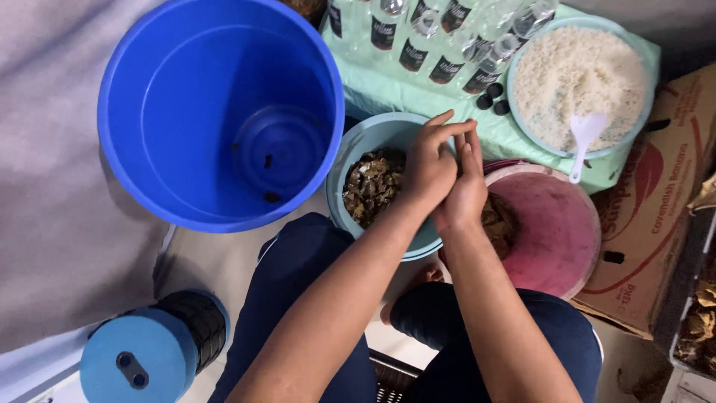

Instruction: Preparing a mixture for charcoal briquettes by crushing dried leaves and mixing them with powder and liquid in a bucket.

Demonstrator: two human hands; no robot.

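Two hands pressed together, cardboard box right

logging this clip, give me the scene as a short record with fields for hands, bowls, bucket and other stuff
left hand: pressed against the right hand, palms together, above the bowls
held item: hidden between the palms, cannot tell
light blue bowl: holds brown pieces
pink bowl: brown matter at its left side
blue bucket: nearly empty, few dark bits
rice bowl: white rice, white spoon
bottles: row of clear ones on green cloth
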